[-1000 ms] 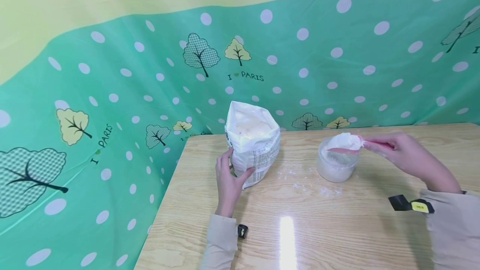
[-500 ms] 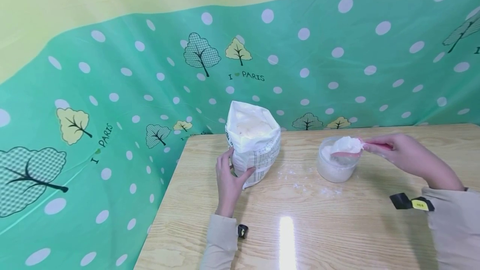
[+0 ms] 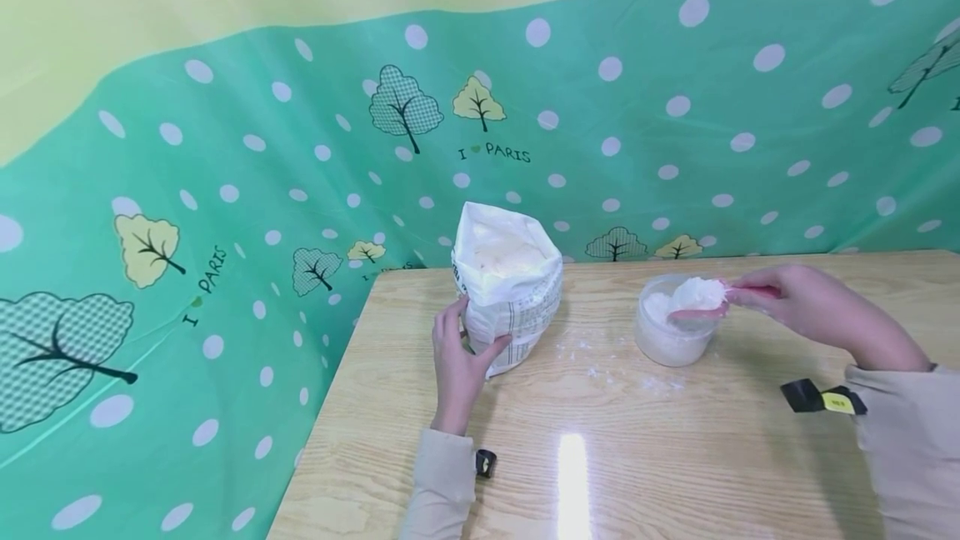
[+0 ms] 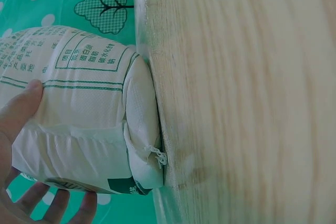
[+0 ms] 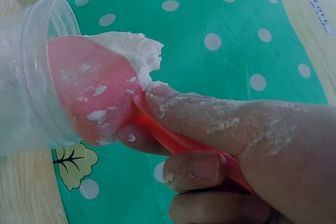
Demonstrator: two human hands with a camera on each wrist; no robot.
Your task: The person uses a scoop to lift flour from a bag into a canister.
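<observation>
My left hand (image 3: pixel 457 361) holds the side of an open white woven flour bag (image 3: pixel 517 319), thumb on one face and fingers on the other. In the left wrist view, green print and a sewn bottom seam show on the bag (image 4: pixel 79 93). White powder fills the bag's mouth. My right hand (image 3: pixel 817 307) grips a pink scoop (image 5: pixel 94 87) by its handle, with flour dusted over thumb and fingers. Heaped with white flour (image 3: pixel 699 294), the scoop is tilted over the mouth of a clear round plastic jar (image 3: pixel 675 348). Some flour lies inside the jar.
Light wooden table (image 3: pixel 637 457) under everything, with spilled flour (image 3: pixel 592 372) between bag and jar. A green dotted cloth (image 3: pixel 300 148) with tree prints hangs behind and along the left edge.
The scoop has shifted slightly right and tipped further over the jar. More flour shows inside the jar now. My left hand and the bag have stayed put.
</observation>
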